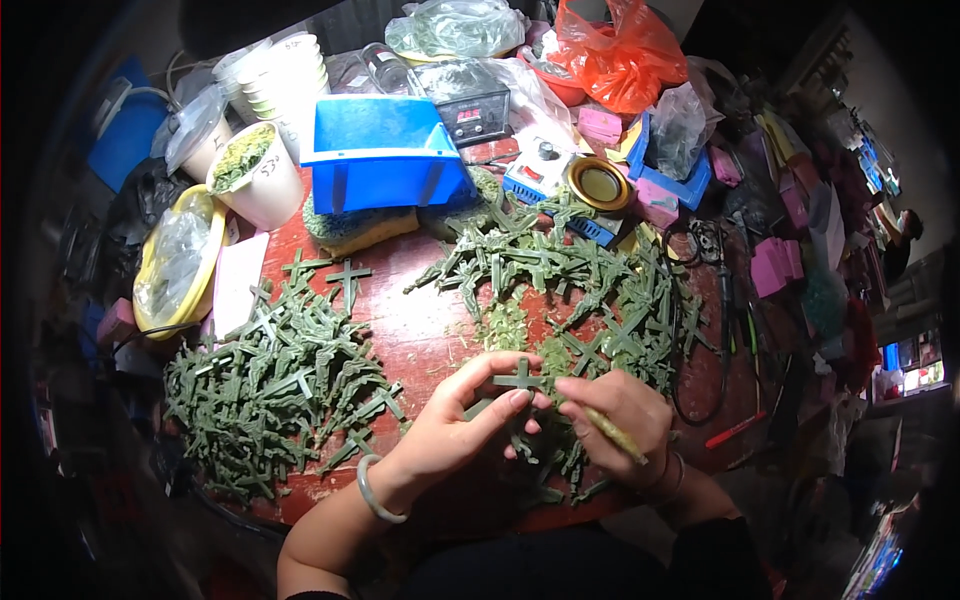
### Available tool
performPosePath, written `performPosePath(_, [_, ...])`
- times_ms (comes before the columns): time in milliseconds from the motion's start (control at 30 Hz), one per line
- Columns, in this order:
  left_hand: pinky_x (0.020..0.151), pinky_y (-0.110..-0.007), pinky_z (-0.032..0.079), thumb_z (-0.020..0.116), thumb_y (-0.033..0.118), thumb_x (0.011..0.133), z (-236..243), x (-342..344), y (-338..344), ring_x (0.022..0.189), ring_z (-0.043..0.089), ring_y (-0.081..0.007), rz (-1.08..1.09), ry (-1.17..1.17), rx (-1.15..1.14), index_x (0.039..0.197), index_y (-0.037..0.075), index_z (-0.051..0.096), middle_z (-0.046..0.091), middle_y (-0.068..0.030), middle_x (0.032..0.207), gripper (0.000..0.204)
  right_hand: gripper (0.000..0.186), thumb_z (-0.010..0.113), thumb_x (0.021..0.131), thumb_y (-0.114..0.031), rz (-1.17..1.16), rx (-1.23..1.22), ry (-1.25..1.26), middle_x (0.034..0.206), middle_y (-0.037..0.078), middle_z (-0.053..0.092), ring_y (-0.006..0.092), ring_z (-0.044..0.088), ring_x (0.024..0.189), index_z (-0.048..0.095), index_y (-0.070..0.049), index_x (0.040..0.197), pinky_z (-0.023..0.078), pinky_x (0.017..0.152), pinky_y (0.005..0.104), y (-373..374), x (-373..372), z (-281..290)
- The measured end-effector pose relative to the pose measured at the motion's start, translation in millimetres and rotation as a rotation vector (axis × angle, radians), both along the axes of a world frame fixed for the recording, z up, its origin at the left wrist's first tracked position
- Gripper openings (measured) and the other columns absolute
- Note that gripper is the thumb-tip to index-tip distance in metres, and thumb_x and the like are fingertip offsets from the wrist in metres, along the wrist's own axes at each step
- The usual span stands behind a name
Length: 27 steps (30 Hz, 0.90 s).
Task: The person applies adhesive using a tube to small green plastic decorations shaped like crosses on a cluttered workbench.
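Left hand (pixel 455 410) pinches a green cross (pixel 517 381): thumb tip against its near part, forefinger curled behind its far end, crossbar bare between them. Right hand (pixel 628 410) closes its fingers round a yellowish tool (pixel 614 436), just right of the crossbar; tip contact, cannot tell. Cross sits above the red table (pixel 395 285), between a left pile (pixel 275 395) of crosses and a right pile (pixel 640 315).
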<state>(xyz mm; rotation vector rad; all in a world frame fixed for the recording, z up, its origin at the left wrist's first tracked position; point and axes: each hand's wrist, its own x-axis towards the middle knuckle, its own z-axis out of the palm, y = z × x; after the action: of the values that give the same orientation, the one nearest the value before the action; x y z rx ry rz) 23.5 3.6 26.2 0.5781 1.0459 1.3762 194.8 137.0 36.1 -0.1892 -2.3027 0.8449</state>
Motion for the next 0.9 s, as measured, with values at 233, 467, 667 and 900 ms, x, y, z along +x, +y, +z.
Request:
performPosePath(233, [0.069, -0.026, 0.055, 0.062, 0.008, 0.096, -12.1, 8.0, -2.8, 0.086, 0.068, -0.0126, 0.144, 0.290, 0.014, 0.118, 0.000, 0.053, 0.069, -0.0090, 0.101, 0.025, 0.033, 0.077, 0.080, -0.003, 0.065, 0.144, 0.094, 0.077, 0.005, 0.064, 0.0203, 0.059, 0.060, 0.068, -0.004, 0.111, 0.049, 0.053, 0.0312, 2.8, -2.0, -7.3])
performPosePath(467, [0.073, -0.027, 0.054, 0.063, 0.003, 0.093, -15.0, 10.8, -1.4, 0.082, 0.070, -0.0144, 0.319, 0.604, 0.179, 0.104, -0.004, 0.059, 0.072, -0.0109, 0.089, 0.014, 0.034, 0.077, 0.078, -0.002, -0.085, 0.177, 0.010, 0.078, 0.005, 0.063, 0.0205, 0.059, 0.063, 0.068, -0.005, 0.111, 0.048, 0.053, 0.0314, 4.2, -2.6, -2.2])
performPosePath(667, [0.073, -0.025, 0.054, 0.061, 0.003, 0.094, -14.3, 14.0, -1.1, 0.084, 0.070, -0.0132, 0.335, 0.577, 0.220, 0.106, -0.003, 0.058, 0.073, -0.0105, 0.090, 0.013, 0.034, 0.076, 0.079, -0.001, -0.115, 0.281, -0.041, 0.079, 0.006, 0.063, 0.0213, 0.059, 0.064, 0.068, -0.005, 0.111, 0.048, 0.055, 0.0321, 5.1, -2.6, -2.8])
performPosePath(900, [0.068, -0.023, 0.057, 0.063, 0.008, 0.096, -11.4, 8.3, -1.3, 0.084, 0.068, -0.0111, 0.201, 0.107, 0.085, 0.105, -0.001, 0.058, 0.070, -0.0091, 0.098, 0.013, 0.027, 0.072, 0.082, 0.000, -0.113, 0.144, -0.038, 0.083, 0.011, 0.067, 0.0240, 0.062, 0.066, 0.068, 0.000, 0.108, 0.050, 0.058, 0.0321, 3.3, -1.6, 1.5])
